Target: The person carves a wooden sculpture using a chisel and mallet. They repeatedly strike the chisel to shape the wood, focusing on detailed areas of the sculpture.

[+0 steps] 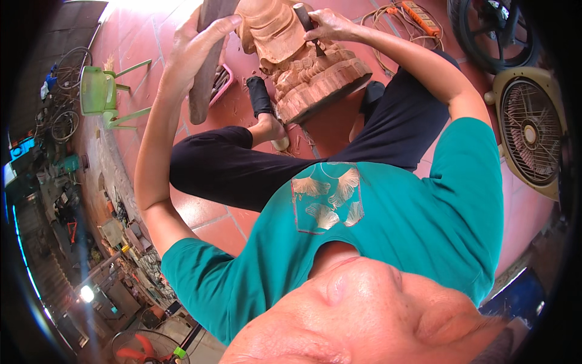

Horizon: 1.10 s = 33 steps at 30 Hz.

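My left hand [180,57] is wrapped round a long, flat wooden club [205,82], raised to the left of the carving and apart from it. In my right hand [332,25] is a carving chisel [302,17] with a dark shaft, its lower end against the wood. The wooden statue [267,30] has draped folds on its body and stands tilted on a rough, bark-edged base [327,82]. Its top is cut off by the frame's upper edge. My feet are on either side of the base.
A pink basket [225,82] is partly hidden behind the club. Wood chips lie on the red tiles. A green plastic chair [97,91] is at the left. At the right are an orange power strip [420,18], a wheel [497,33] and a fan [529,133].
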Motion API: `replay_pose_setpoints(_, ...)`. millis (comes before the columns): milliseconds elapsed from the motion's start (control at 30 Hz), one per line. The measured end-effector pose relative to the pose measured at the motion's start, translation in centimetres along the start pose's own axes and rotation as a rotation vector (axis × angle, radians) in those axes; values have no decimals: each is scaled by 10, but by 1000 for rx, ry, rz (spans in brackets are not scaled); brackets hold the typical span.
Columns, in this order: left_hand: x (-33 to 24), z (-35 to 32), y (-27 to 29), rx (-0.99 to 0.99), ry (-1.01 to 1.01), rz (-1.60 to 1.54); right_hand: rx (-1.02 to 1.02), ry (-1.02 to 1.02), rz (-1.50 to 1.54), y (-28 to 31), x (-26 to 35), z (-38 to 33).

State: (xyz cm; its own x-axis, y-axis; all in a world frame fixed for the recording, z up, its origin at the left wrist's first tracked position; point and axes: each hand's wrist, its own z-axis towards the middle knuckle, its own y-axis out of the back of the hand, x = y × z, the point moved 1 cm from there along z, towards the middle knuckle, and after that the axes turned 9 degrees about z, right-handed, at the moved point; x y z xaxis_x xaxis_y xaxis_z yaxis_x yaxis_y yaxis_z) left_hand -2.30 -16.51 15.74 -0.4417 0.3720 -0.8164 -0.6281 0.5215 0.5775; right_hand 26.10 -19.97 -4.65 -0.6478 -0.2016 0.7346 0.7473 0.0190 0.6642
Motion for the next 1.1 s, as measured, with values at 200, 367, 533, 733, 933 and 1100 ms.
replay_pose_setpoints(200,21,23,-12,48,-21,20,68,-25,88,4,-3,-7)
replay_pose_setpoints(367,41,27,-13,30,39,28,-4,-89,207,26,22,-8)
replay_pose_setpoints(533,43,41,-21,52,4,-11,44,-218,300,32,26,-11)
replay_pose_setpoints(733,27,42,-24,142,160,66,100,-153,241,17,2,-7)
replay_pose_setpoints(933,44,44,-31,161,130,40,132,-84,264,21,2,-3)
replay_pose_setpoints(1100,41,47,-33,61,-8,-39,168,-130,309,22,14,-1)
